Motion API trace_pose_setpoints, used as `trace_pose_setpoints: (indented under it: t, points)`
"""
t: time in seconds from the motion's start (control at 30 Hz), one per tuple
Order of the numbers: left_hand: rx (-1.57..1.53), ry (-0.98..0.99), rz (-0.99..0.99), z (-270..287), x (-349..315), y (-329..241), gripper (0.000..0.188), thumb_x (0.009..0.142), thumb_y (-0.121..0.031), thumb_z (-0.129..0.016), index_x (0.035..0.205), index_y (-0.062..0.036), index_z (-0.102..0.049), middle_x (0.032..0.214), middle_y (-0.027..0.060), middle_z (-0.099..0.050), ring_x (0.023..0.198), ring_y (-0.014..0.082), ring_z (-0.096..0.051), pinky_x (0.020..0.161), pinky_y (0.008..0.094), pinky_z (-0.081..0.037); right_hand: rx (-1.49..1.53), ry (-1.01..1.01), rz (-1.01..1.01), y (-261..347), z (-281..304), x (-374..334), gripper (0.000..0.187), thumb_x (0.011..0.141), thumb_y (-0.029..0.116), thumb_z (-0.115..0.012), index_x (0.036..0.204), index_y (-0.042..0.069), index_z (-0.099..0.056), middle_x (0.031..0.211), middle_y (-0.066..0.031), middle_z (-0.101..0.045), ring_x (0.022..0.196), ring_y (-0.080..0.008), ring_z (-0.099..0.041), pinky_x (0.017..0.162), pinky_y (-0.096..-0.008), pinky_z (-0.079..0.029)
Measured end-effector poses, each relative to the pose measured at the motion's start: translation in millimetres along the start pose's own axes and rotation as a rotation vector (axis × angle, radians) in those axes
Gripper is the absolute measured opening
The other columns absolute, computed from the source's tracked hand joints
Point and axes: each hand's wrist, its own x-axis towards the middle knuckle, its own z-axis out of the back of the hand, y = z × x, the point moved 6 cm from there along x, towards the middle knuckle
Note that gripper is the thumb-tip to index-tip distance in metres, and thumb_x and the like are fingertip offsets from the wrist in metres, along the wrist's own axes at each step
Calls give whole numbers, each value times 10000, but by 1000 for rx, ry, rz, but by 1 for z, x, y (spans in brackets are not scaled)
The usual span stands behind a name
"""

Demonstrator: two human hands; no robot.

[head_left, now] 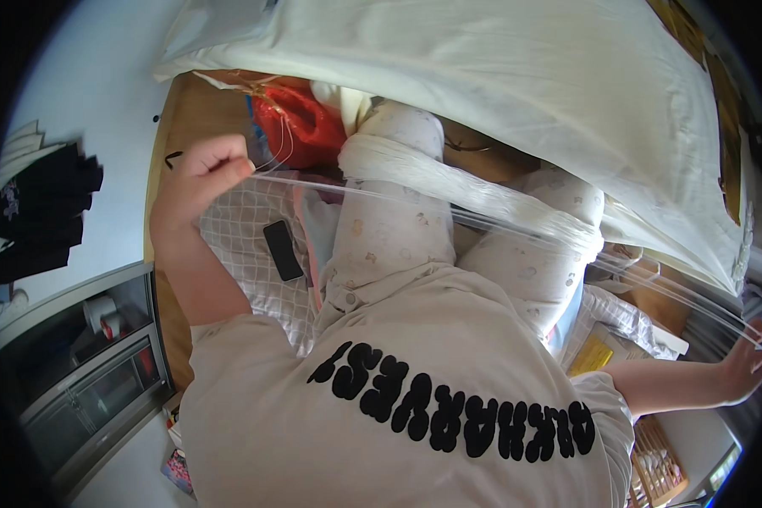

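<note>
A thick hank of white thread [474, 190] is looped around both my bent knees, over pale patterned trousers [394, 229]. Several loose strands [313, 184] stretch across my lap from one hand to the other, passing close along the hank. My left hand [212, 173], raised at the left, is closed with the strands pinched at its thumb and fingertips; a thin loop of thread hangs beside it. Far out to the right, my right hand [749, 364] has its fingers curled where the strands end; the dark picture rim hides part of it.
A cream-covered bed [499, 68] lies ahead of my knees. Under its edge sits a shiny red bag [300, 123]. A black phone [282, 251] rests on the checked cloth [254, 279] at my left. A glass-fronted cabinet [93, 356] stands left, a yellow box [593, 356] right.
</note>
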Motion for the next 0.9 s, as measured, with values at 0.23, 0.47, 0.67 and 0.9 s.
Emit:
trace_pose_setpoints:
  t: [0.23, 0.47, 0.67, 0.9]
  points:
    - [375, 165, 223, -77, 15, 36, 214, 855, -204, -694, 788, -38, -577, 770, 37, -532, 694, 148, -523, 630, 307, -418, 253, 441, -397, -49, -53, -63, 464, 985, 302, -485, 1369, 55, -406, 739, 21, -413, 573, -91, -418, 576, -274, -459]
    - [187, -81, -466, -157, 48, -98, 362, 785, -228, -769, 1112, -92, -692, 1119, 97, -608, 1011, 231, -595, 830, 327, -497, -123, 660, -671, -164, -85, -195, 1063, 857, 794, -326, 1501, -11, -64, 490, 65, -230, 373, -62, -216, 326, -268, -154]
    - [-585, 27, -407, -236, 76, -115, 244, 805, -145, -768, 1027, -60, -715, 1064, 41, -585, 925, 139, -570, 732, 263, -475, -511, 1264, -419, -232, -114, -278, 936, 812, 541, -699, 1407, 9, -212, 835, -64, -520, 585, -103, -393, 526, -247, -335]
    - [-764, 192, -248, -257, 86, -89, 125, 933, -94, -608, 953, 4, -683, 1064, 66, -580, 968, 147, -564, 843, 307, -456, -280, 803, -706, -242, -99, -279, 481, 976, 244, -579, 1297, 50, -277, 986, -103, -572, 687, -67, -436, 603, -219, -367]
